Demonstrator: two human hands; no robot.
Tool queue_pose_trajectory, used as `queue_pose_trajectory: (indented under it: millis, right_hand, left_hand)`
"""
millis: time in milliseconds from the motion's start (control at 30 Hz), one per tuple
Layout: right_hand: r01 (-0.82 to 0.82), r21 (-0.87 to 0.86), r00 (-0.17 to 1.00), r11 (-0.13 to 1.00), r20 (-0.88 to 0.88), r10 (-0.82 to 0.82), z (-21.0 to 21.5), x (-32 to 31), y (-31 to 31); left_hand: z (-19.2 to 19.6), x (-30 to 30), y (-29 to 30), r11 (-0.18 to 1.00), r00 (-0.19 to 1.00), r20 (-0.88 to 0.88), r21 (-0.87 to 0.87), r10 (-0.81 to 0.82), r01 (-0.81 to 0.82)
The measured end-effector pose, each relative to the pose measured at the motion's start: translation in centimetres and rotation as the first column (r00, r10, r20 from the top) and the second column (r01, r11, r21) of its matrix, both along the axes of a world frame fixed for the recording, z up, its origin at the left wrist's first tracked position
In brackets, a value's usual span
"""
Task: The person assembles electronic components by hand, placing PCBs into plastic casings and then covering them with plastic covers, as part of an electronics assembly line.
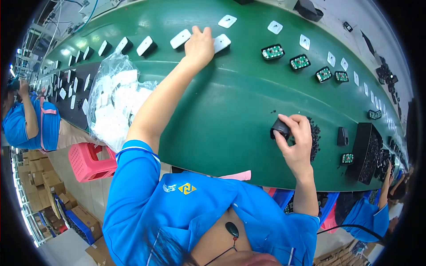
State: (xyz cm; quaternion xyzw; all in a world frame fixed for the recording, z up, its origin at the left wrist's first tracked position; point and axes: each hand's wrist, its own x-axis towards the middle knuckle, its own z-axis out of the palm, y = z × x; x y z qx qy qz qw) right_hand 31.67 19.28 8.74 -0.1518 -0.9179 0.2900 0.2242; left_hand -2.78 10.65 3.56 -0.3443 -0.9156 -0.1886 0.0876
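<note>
The left hand reaches far across the long green conveyor bench, fingers spread and resting on a white rectangular plastic cover that lies flat on the belt. Just left of that hand sits another white cover, with a row of black-and-white housings beyond it. The right hand is closed around a small black plastic housing, held just above the belt near the bench's near edge. A scatter of small black parts lies just beside that hand, and a black rectangular tray stands further right. A crumpled clear plastic bag of white covers rests under the left forearm. Open black housings with green circuit boards lie beyond the right hand.
</note>
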Motion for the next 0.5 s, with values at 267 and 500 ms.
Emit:
queue_pose_trajectory:
  millis: [267,500]
  right_hand:
    - [-0.094,-0.167,0.995,0.981,-0.042,0.089,-2.9,-0.3,0.6]
    - [-0.049,0.0,0.968,0.999,0.245,0.047,-2.4,2.0,-0.1]
  left_hand:
    - [2.6,-6.9,7.2,0.981,0.995,0.062,-0.17,-0.08,0.089]
    - [-0.9,-10.9,10.8,0.896,0.976,0.04,-0.39,-0.212,0.21]
